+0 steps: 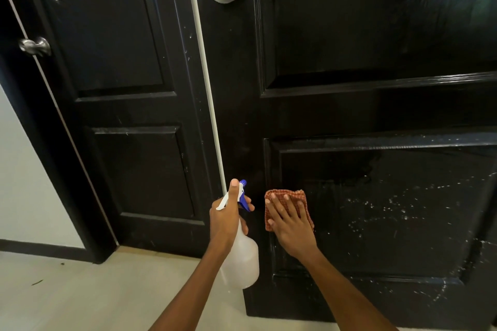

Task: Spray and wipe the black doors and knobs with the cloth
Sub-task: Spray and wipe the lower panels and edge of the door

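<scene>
Cloth (289,204) under right hand (291,226)

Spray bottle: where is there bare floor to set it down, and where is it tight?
The pale floor lies bare left of the spray bottle, bordered by the left door and the dark baseboard. It is tight at the right door, where the left hand and the right hand, flat on the cloth, sit close together.

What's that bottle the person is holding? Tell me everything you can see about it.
The spray bottle has a cloudy, see-through plastic body and a white head with a blue nozzle and trigger. It hangs roughly upright, nozzle aimed at the black door near its lower panel. The left hand grips its neck, thumb lying along the top, fingers curled at the trigger. Whether liquid is inside cannot be told.
</scene>
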